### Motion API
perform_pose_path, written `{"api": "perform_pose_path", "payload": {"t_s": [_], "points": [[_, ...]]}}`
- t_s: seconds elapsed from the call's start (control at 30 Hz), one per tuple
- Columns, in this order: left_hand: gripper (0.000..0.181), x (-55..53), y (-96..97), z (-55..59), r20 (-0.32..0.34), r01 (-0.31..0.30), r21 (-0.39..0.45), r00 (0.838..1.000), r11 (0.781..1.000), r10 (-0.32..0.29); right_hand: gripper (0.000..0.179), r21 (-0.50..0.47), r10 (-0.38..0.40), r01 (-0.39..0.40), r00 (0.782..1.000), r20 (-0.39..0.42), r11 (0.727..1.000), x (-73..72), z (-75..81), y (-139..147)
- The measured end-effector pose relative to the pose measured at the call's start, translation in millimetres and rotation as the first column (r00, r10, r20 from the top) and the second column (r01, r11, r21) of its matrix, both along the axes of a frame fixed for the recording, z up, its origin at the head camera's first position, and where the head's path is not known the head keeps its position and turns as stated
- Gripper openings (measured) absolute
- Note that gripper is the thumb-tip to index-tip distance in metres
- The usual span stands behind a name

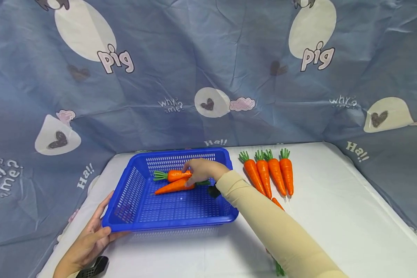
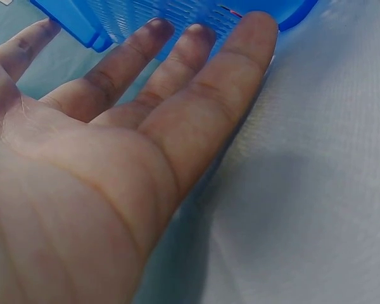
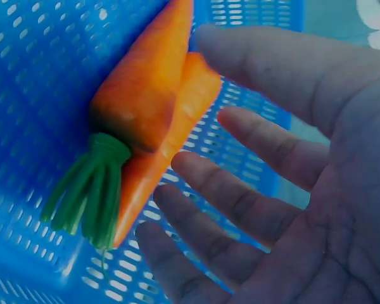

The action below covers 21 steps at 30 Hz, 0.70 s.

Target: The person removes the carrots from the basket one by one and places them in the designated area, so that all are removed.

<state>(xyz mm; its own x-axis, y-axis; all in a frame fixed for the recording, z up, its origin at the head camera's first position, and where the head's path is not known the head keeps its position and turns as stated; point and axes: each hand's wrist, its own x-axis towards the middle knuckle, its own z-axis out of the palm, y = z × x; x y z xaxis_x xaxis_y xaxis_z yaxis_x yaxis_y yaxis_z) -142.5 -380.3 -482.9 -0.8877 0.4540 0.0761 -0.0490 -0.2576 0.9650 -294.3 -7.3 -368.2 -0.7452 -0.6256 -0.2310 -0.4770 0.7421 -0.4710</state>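
Observation:
A blue plastic basket [image 1: 173,223] with slotted walls holds two orange carrots with green tops. One carrot [image 1: 172,187] lies in front with its tip to the left; the other carrot [image 1: 175,175] lies behind it, its green top to the left. My right hand [image 1: 205,170] reaches over the pair, fingers spread. In the right wrist view the carrots [image 3: 139,101] lie beside the fingertips, with none gripped. My left hand [image 1: 92,235] is at the basket's front left corner, thumb by the rim. Its fingers [image 2: 196,101] extend against the slotted side in the left wrist view.
Right of the basket, a row of several carrots [image 1: 274,172] lies on the white tabletop [image 1: 333,216]. Another carrot [image 1: 277,203] is mostly hidden under the right sleeve [image 1: 274,224], and green leaves [image 1: 279,269] show below it. A printed blue cloth [image 1: 153,85] hangs behind.

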Motion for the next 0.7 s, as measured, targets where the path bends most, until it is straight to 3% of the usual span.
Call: {"api": "perform_pose_path", "payload": {"t_s": [0.2, 0.47, 0.7], "points": [[0.085, -4.6, -0.7, -3.9, -0.034, 0.020, -0.012, 0.999, 1.000, -0.021, 0.051, 0.052, 0.002, -0.001, 1.000, -0.017, 0.999, -3.0, -7.5, -5.1], [0.084, -2.3, -2.0, -2.7, -0.011, -0.034, -0.077, 0.999, 0.996, 0.033, 0.047, 0.082, -0.024, 0.029, 0.998, -0.054, 0.996, -4.8, -16.7, -11.1], [0.084, -2.7, -0.3, -1.8, 0.002, -0.032, -0.054, 0.999, 0.998, 0.033, 0.046, 0.106, -0.079, 0.085, 0.995, -0.064, 0.991, -4.2, -18.9, -14.2]]}}
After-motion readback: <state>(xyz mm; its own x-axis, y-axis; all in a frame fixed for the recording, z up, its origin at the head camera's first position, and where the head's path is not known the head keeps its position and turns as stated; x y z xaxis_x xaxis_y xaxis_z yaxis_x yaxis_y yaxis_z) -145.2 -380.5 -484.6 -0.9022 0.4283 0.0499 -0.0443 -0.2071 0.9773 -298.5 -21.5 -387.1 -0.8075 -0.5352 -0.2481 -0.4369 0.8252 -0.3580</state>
